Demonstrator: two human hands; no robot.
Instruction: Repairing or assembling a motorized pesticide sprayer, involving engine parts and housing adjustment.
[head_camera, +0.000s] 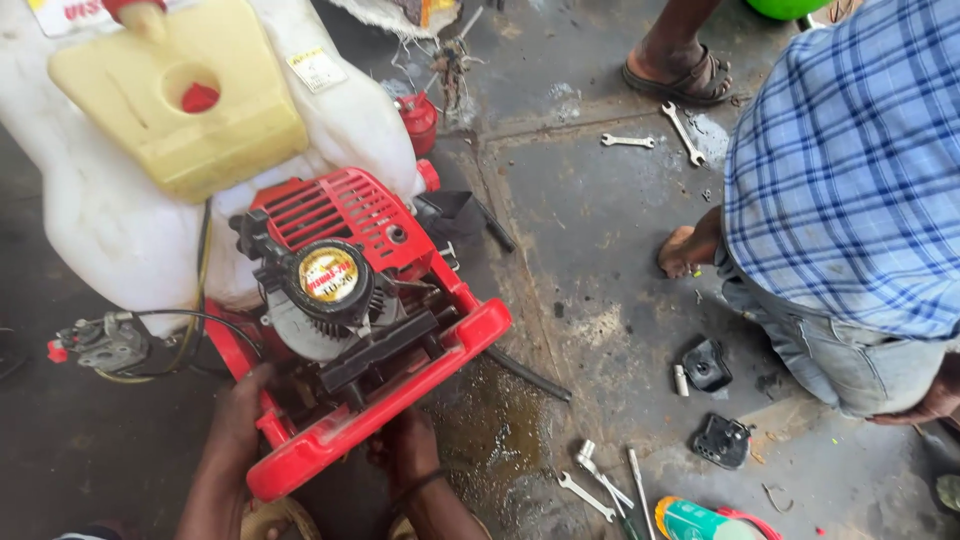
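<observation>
Your left hand rests on the near-left edge of the red frame, fingers pressed against it beside the engine; whether they curl round it you cannot tell from here; your right hand sits under the frame's near rail, fingers tucked beneath the red plastic and mostly hidden, so its grip cannot be told either. The engine lies tilted toward you on the concrete floor, its red grille uppermost and a round black starter with a yellow disc facing up; behind it stands the white tank with a yellow pad on its side. A small carburettor dangles at the left on a black hose. A dark wet patch spreads just beside the frame's right end. To your right a person in a blue checked shirt crouches; 2 black parts lie near them, well apart from the engine; spanners lie farther off, and more tools lie near your right arm.
</observation>
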